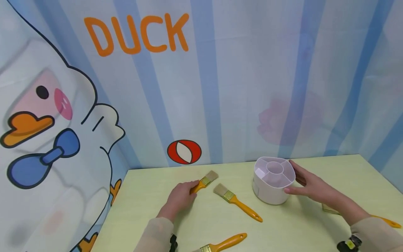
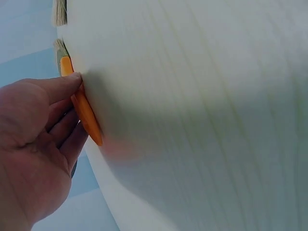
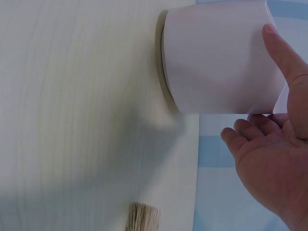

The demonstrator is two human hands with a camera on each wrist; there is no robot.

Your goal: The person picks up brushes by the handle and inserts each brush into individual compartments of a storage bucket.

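Observation:
My left hand (image 1: 181, 197) pinches the orange handle of a flat paintbrush (image 1: 204, 182) at the table's left; its bristles point away to the right. The left wrist view shows the thumb on top of that handle (image 2: 85, 113) and fingers beneath. On the right, my right hand (image 1: 316, 187) is at the side of a white round organizer (image 1: 270, 194) with several compartments around a central ring. The thumb meets its side near the rim, while the other fingers reach behind, extended and loosely bent. The organizer (image 3: 219, 60) stands upright on the table; its visible compartments hold nothing.
Between the hands lies a second paintbrush (image 1: 242, 206). Another brush (image 1: 230, 241) is at the front edge of the view, partly cut off. A further brush (image 1: 390, 222) lies partly hidden under the right forearm. Behind the pale table (image 1: 138, 210) hangs a duck-printed curtain (image 1: 236, 87).

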